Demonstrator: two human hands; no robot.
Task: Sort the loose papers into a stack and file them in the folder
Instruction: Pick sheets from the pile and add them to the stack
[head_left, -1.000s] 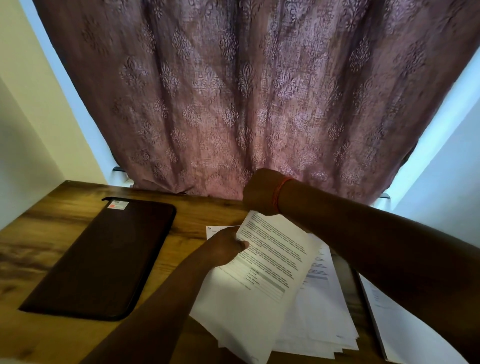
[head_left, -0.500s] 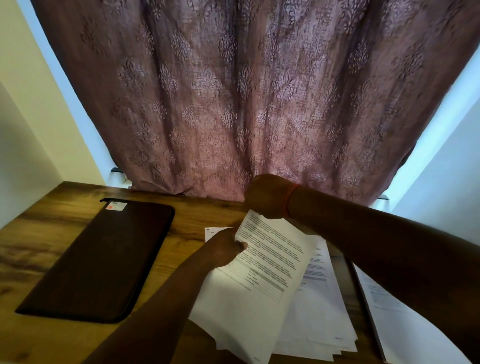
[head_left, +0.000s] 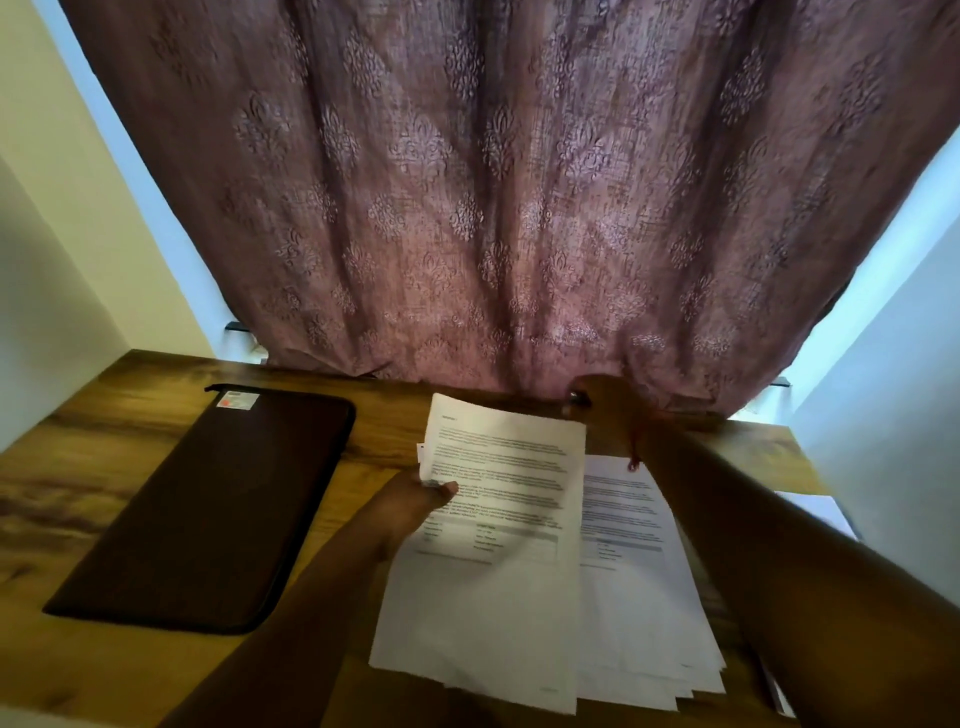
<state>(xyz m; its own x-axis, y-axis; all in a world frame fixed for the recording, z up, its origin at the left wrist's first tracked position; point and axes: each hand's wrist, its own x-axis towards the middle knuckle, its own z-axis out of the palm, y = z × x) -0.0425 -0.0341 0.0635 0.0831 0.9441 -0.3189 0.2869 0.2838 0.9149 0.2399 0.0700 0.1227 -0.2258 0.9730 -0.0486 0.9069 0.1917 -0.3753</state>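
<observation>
My left hand (head_left: 415, 501) grips the left edge of a small sheaf of printed papers (head_left: 498, 561), held just above the wooden table (head_left: 104, 467). My right hand (head_left: 597, 408), with a red thread on the wrist, is curled at the sheaf's top right corner. Under and to the right of the sheaf lies a fanned pile of more loose papers (head_left: 644, 613). The dark brown zip folder (head_left: 208, 509) lies shut and flat on the table to the left, apart from both hands.
A mauve patterned curtain (head_left: 493, 208) hangs down to the table's far edge, right behind my right hand. Another white sheet (head_left: 815, 512) shows at the table's right edge beyond my right forearm. Walls close in on both sides.
The held sheaf has turned from slanted to nearly square with the table. My right hand has moved right and further away, from the sheet's top edge to its top right corner.
</observation>
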